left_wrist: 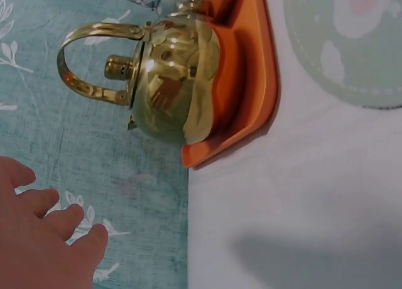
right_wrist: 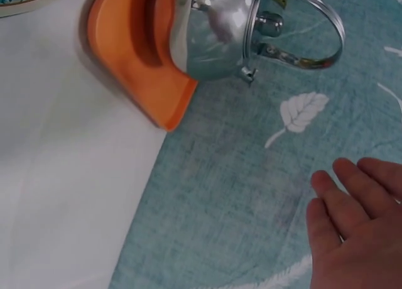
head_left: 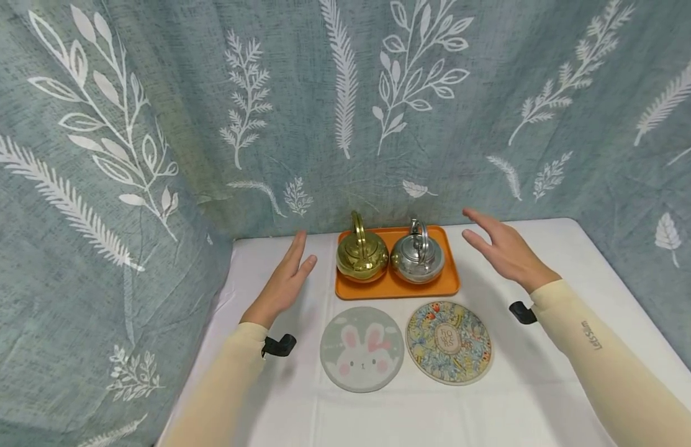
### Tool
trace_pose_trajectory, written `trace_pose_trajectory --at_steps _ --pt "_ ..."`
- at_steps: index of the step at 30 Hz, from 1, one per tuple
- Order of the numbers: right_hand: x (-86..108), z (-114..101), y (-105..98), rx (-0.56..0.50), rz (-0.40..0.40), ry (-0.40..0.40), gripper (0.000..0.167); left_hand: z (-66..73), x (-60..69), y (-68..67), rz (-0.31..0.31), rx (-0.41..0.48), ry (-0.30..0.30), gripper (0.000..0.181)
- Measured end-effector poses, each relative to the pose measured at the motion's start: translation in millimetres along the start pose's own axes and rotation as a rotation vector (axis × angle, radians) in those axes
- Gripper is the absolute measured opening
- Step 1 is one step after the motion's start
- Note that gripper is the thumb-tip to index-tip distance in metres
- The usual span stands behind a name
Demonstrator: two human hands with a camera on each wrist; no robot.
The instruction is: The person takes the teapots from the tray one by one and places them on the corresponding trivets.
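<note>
A gold teapot [head_left: 362,256] and a silver teapot [head_left: 417,258] stand side by side on an orange tray [head_left: 398,290], their looped handles upright. My left hand [head_left: 286,277] hovers left of the tray with fingers extended, touching nothing; the gold teapot [left_wrist: 179,81] is the thing nearest it. To the right of the tray my right hand [head_left: 506,249] is held up, its fingers straight and apart from the silver teapot [right_wrist: 220,31]. In front of the tray lie a round bunny mat [head_left: 362,366] and a round patterned mat [head_left: 474,347].
A white cloth [head_left: 390,416] covers the table. Blue-green curtains [head_left: 311,93] with white leaf prints hang close behind the tray and along both sides. Each wrist wears a small black camera, such as the left one [head_left: 279,345].
</note>
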State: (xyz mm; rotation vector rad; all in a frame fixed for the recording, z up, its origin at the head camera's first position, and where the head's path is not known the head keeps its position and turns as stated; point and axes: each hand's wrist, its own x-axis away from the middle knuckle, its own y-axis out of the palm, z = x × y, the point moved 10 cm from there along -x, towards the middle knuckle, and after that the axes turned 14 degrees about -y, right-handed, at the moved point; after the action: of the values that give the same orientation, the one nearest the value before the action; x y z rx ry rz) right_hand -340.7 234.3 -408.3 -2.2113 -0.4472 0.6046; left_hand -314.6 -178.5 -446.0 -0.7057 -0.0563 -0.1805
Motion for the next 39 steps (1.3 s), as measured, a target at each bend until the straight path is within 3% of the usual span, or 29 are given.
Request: trace_pose_trajectory --at_steps 10,14,17,24,29,39 --pt "-4.2 -4 10 -0.147 0.033 -0.02 0.061 -18.2 -2.1 13.4 -0.017 0.239 -0.07 0.069" --pt "-9.4 -7 12 -0.189 0.048 -0.026 0.062 -21.8 -2.8 18.9 -0.028 0.276 -0.087 0.068" --pt "-12.3 -8 13 -0.199 0.048 -0.019 0.062 -22.6 -4.9 22.3 -0.037 0.307 -0.093 0.067" --pt "-15.0 -4 20 -0.229 0.04 0.023 0.065 -26.6 -13.9 34.4 -0.095 0.519 -0.07 0.066" --pt "-14.5 0 20 -0.227 0.05 0.067 0.064 -32.4 -15.3 47.2 -0.14 0.628 -0.085 0.067" --pt "-21.1 7 30 -0.329 0.063 0.092 0.067 -38.5 -17.9 58.9 -0.173 0.755 -0.1 0.075"
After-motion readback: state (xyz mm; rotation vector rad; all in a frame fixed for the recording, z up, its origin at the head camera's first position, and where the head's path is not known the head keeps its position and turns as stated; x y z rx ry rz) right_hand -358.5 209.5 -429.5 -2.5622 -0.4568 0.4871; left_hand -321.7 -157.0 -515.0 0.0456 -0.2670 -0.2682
